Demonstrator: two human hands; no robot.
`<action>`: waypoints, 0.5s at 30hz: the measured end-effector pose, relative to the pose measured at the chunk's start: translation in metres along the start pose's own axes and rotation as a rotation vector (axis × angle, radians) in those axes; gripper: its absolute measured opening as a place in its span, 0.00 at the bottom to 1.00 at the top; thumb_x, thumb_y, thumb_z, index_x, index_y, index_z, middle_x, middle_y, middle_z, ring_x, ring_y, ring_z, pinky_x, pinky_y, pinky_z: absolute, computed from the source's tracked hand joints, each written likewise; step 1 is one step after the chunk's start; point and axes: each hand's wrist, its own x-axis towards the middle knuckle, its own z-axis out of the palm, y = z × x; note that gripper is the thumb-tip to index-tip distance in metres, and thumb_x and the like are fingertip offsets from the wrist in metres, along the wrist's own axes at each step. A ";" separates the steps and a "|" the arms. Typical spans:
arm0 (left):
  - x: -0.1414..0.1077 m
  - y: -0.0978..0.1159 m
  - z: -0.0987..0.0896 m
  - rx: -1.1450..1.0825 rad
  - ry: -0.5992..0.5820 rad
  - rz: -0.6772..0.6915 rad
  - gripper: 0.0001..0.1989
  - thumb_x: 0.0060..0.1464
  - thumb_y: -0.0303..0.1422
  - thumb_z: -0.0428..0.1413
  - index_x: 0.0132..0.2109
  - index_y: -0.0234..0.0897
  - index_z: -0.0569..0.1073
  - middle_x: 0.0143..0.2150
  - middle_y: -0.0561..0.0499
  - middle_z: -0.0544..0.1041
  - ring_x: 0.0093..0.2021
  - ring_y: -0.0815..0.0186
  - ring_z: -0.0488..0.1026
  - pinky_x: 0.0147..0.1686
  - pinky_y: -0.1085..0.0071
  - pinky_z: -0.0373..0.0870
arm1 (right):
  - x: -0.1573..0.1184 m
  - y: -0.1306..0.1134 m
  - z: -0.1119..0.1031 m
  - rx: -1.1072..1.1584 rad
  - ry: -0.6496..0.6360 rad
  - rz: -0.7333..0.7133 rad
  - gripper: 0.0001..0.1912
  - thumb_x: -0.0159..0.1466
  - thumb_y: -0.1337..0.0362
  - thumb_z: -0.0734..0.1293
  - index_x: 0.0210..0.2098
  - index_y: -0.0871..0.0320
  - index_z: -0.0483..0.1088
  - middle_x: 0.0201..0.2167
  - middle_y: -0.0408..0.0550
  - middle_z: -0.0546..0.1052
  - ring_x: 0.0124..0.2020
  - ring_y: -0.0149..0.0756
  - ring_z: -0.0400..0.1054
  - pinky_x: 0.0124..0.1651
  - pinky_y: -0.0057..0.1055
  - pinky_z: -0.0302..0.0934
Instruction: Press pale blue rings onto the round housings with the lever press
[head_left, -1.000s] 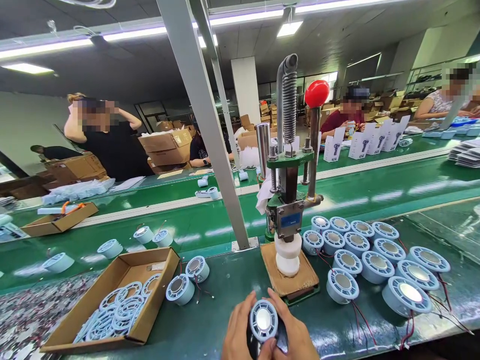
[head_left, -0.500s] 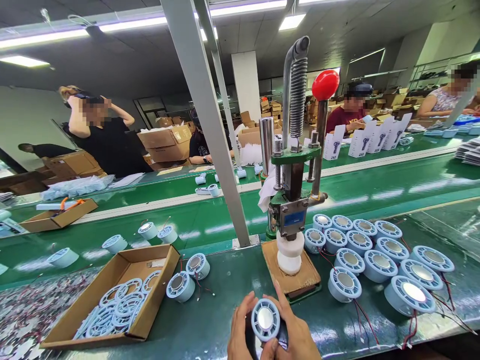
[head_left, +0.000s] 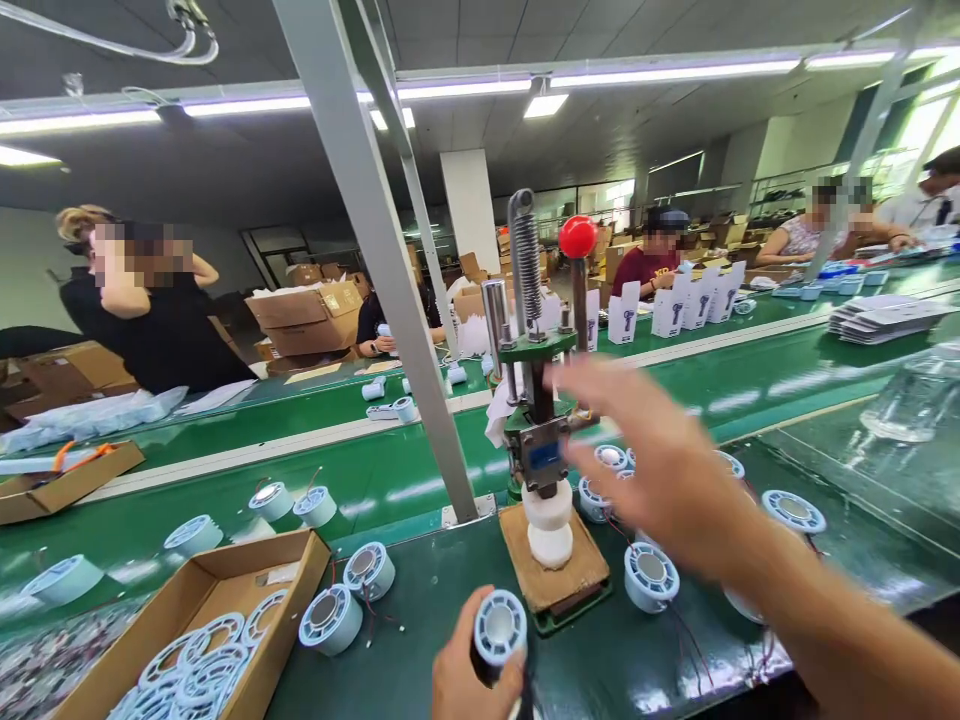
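Observation:
My left hand (head_left: 474, 665) grips a light blue round housing (head_left: 500, 628) with a silver disc in its centre, low in the view before the press. Raised and blurred by motion, my right hand (head_left: 652, 450) has its fingers spread beside the hand press (head_left: 541, 450), with nothing seen in it. The press has a red ball lever (head_left: 578, 237), a spring and white round pads above a brown base plate (head_left: 555, 590). Right of the press, several similar blue housings (head_left: 652, 577) with red and black wires stand partly hidden by my right arm.
An open cardboard box (head_left: 277, 640) of blue rings lies at left, with two housings beside it. A slanted grey post (head_left: 405, 300) rises left of the press. Several people work beyond the green conveyor (head_left: 420, 470). A glass container (head_left: 911, 400) stands at right.
My right hand has let go of the housing and moved up and right to beside the press. My left hand still holds the housing. The camera's view has shifted.

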 end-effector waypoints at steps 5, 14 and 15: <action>0.058 0.065 -0.004 -0.124 -0.032 0.061 0.30 0.42 0.39 0.59 0.54 0.33 0.71 0.51 0.43 0.79 0.51 0.53 0.75 0.55 0.58 0.69 | 0.147 0.059 -0.020 0.012 0.221 0.185 0.17 0.70 0.71 0.56 0.55 0.73 0.65 0.43 0.50 0.73 0.46 0.28 0.68 0.54 0.30 0.60; 0.089 0.069 0.053 -0.386 -0.246 0.142 0.25 0.45 0.33 0.61 0.53 0.32 0.73 0.51 0.41 0.79 0.50 0.55 0.75 0.54 0.60 0.69 | 0.167 0.094 0.022 0.431 0.218 0.338 0.19 0.71 0.70 0.50 0.44 0.72 0.70 0.25 0.42 0.71 0.17 0.16 0.62 0.28 0.19 0.56; 0.088 0.068 0.052 -0.386 -0.263 0.147 0.25 0.47 0.33 0.61 0.54 0.33 0.72 0.51 0.41 0.78 0.50 0.55 0.75 0.54 0.60 0.69 | 0.164 0.090 0.018 0.436 0.224 0.351 0.19 0.71 0.70 0.50 0.45 0.72 0.70 0.26 0.42 0.71 0.18 0.16 0.63 0.28 0.18 0.56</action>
